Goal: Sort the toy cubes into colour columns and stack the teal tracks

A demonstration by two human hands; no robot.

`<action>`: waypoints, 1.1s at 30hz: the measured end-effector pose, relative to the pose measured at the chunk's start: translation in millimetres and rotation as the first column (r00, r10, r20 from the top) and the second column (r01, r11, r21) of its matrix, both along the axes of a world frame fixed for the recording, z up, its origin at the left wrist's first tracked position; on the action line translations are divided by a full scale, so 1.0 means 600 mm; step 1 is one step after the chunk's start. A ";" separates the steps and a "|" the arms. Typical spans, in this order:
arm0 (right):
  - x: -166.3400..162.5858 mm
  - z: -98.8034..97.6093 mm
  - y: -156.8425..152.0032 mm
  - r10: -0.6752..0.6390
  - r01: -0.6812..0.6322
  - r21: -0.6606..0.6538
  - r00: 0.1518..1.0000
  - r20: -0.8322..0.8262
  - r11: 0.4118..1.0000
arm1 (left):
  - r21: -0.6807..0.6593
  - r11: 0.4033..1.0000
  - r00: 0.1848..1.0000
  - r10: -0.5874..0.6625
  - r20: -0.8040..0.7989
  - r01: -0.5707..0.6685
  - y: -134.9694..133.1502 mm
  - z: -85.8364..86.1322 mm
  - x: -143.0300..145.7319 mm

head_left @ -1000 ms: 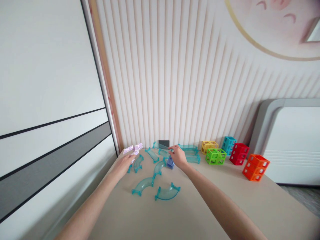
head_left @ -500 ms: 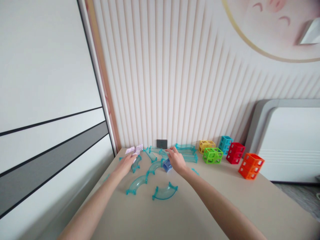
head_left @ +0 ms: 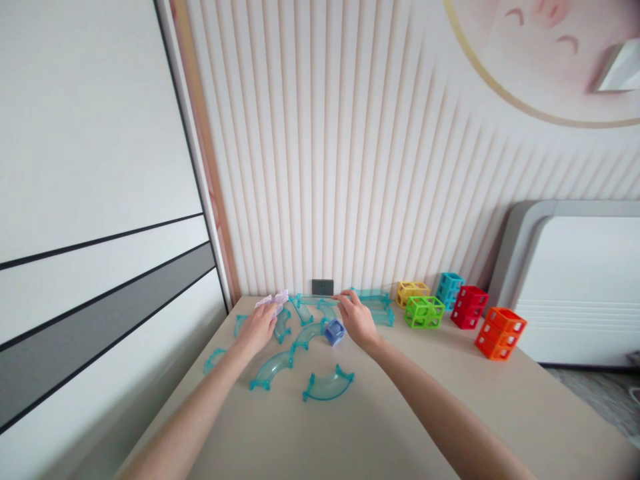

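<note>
"Where's the blue block [head_left: 335, 332]?"
"On the tabletop [head_left: 300, 433], just left of the right hand [head_left: 356, 317], the nearer one."
"Fingers?"
"Can't tell if either hand's pinch; the left hand's [head_left: 259, 327] overlap lilac pieces [head_left: 282, 297]."

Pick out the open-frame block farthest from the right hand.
The orange block: it stands rightmost and nearest the camera, while the red block, blue block, green block and yellow block all stand nearer the right hand.
</note>
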State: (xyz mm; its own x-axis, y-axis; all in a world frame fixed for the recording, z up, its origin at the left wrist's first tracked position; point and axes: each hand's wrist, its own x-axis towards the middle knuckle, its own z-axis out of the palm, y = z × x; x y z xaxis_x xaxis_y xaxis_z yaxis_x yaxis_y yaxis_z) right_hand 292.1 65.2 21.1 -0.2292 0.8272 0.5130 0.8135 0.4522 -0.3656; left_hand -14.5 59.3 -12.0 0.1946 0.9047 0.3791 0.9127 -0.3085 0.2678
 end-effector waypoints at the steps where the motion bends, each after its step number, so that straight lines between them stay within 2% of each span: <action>1: 0.003 0.004 0.000 0.013 -0.012 0.009 0.999 -0.030 1.000 | 0.037 0.999 1.000 -0.005 0.012 0.004 -0.003 0.009 0.009; 2: 0.006 0.007 0.000 0.038 -0.037 0.012 0.997 -0.072 0.999 | 0.077 0.997 0.999 -0.024 0.028 0.021 -0.006 0.017 0.021; 5: 0.021 0.015 0.004 0.177 -0.195 -0.036 0.943 -0.281 0.980 | 0.192 0.967 0.975 -0.193 0.114 0.169 -0.014 0.041 0.064; 7: 0.036 0.019 0.007 0.224 -0.293 -0.081 0.857 -0.464 0.953 | 0.143 0.964 0.954 -0.247 0.169 0.224 -0.018 0.052 0.097; 10: 0.067 0.024 0.010 0.176 -0.297 -0.111 0.783 -0.597 0.948 | 0.052 0.969 0.932 -0.248 0.264 0.243 -0.020 0.064 0.146; 15: 0.135 0.023 0.020 0.091 -0.207 -0.108 0.761 -0.642 0.972 | 0.009 0.955 0.909 -0.284 0.305 0.296 -0.014 0.083 0.221; 20: 0.190 -0.006 0.035 0.017 -0.099 -0.081 0.734 -0.679 0.992 | -0.052 0.954 0.925 -0.270 0.268 0.294 0.018 0.085 0.280; 27: 0.212 -0.073 0.032 -0.031 0.031 -0.011 0.772 -0.635 0.999 | -0.177 0.943 0.935 -0.229 0.271 0.282 0.095 0.053 0.320; 33: 0.219 -0.114 0.032 -0.101 0.134 0.025 0.842 -0.530 0.991 | -0.264 0.942 0.968 -0.155 0.199 0.205 0.119 0.048 0.348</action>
